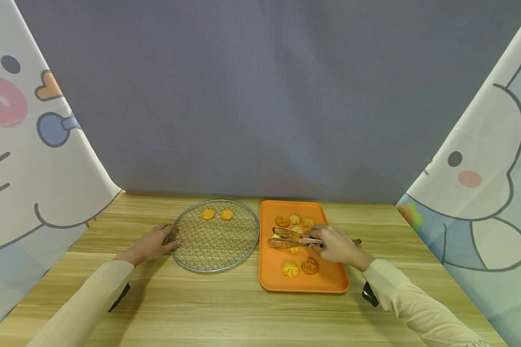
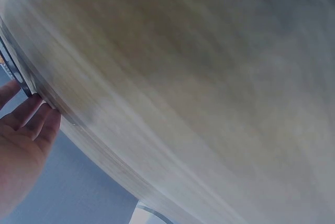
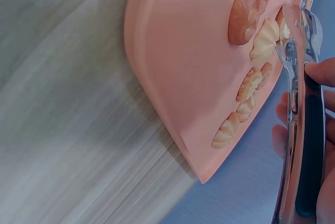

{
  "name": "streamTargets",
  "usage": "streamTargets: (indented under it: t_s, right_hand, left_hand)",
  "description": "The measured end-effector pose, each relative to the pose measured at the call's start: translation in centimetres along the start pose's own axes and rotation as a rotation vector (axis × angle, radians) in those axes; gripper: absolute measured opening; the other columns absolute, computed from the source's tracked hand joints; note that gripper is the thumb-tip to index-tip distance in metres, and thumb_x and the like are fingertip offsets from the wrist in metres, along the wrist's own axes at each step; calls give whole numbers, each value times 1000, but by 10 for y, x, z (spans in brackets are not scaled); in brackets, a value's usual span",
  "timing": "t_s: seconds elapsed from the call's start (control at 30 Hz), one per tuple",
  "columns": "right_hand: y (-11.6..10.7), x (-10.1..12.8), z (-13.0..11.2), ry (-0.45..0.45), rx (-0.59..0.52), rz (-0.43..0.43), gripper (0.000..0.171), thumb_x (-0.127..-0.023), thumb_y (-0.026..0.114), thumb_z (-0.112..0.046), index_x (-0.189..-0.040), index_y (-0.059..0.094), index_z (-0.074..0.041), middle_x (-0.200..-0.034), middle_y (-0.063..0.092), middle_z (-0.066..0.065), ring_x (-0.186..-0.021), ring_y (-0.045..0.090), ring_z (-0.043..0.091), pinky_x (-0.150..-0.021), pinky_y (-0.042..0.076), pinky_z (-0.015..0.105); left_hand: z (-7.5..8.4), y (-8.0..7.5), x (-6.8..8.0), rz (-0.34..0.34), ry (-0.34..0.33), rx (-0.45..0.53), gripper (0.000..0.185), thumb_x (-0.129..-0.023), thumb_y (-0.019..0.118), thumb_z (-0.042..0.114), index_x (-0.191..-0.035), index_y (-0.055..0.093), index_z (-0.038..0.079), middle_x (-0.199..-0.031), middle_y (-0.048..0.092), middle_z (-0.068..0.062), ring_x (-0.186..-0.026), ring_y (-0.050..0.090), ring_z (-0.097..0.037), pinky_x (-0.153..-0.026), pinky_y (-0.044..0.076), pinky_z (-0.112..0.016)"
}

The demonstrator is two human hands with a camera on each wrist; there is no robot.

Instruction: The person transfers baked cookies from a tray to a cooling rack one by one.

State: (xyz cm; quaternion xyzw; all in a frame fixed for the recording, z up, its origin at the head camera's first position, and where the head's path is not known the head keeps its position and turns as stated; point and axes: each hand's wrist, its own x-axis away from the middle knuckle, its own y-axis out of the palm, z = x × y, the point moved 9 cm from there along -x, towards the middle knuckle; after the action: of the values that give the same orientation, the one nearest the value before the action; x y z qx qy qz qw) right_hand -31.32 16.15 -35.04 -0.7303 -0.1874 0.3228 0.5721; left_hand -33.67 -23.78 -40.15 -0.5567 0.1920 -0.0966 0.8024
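My left hand (image 1: pixel 158 241) holds the left edge of a round wire rack (image 1: pixel 212 246), its fingers and thumb at the metal rim (image 2: pixel 17 69). Two golden cookies, one flat (image 1: pixel 208 214) and one swirled (image 1: pixel 226 214), lie near the rack's far side. My right hand (image 1: pixel 336 245) grips metal tongs (image 3: pixel 309 145) with dark handle pads. The tongs' amber-looking ends (image 1: pixel 282 243) reach left over an orange tray (image 1: pixel 271 277), around the cookies in its middle. Whether they clasp a cookie cannot be told, as the tongs partly cover it.
Several cookies lie in the tray, including a swirled one (image 1: pixel 290 269) and a round brown face-patterned one (image 1: pixel 310 266) at the near end. Rack and tray stand side by side on a wooden table (image 1: pixel 217 313). A grey cloth (image 1: pixel 260 106) hangs behind.
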Motion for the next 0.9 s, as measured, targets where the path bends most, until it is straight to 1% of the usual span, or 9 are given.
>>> streamTargets:
  t_s: [0.2,0.37,0.53,0.67,0.8,0.9]
  right_hand:
    - [-1,0,-1,6,28,11,29,-81,65,-11,-110,66,-9,-94,63,2,-60,41,2,-47,33,15]
    - [-3,0,-1,-7,34,35,27,-81,66,-11,-108,67,-7,-94,64,4,-63,47,6,-50,36,17]
    - [-5,-1,0,6,20,49,29,-81,66,-11,-109,66,-6,-96,63,6,-66,51,6,-52,39,17]
    - [-8,-4,0,3,18,67,30,-79,66,-10,-109,66,-5,-95,63,7,-63,49,6,-51,39,16]
    - [-11,-7,-1,-9,25,87,30,-79,67,-9,-108,66,-5,-96,64,7,-64,47,6,-52,38,17]
    - [-11,-12,-1,-6,16,84,30,-80,67,-10,-109,66,-6,-95,65,6,-62,46,5,-51,37,17]
  left_hand:
    - [0,0,0,-5,-1,-4,51,-89,60,28,-124,49,-6,-122,48,-33,-112,46,-50,-90,40,-59]
    - [2,-1,0,-2,6,-4,50,-88,60,28,-123,49,-7,-121,49,-33,-110,47,-51,-89,41,-59]
    - [2,-1,0,-15,-8,2,51,-89,59,29,-124,49,-6,-122,48,-33,-112,45,-51,-90,40,-60]
    - [2,-1,0,-25,-18,4,51,-89,59,29,-125,48,-6,-123,47,-33,-113,44,-52,-91,39,-61]
    - [3,-2,0,-25,-18,3,51,-89,59,29,-124,49,-6,-123,48,-33,-113,44,-52,-90,39,-61]
    - [4,-3,0,-26,-22,3,50,-89,59,29,-124,49,-5,-123,48,-32,-114,44,-51,-91,39,-60]
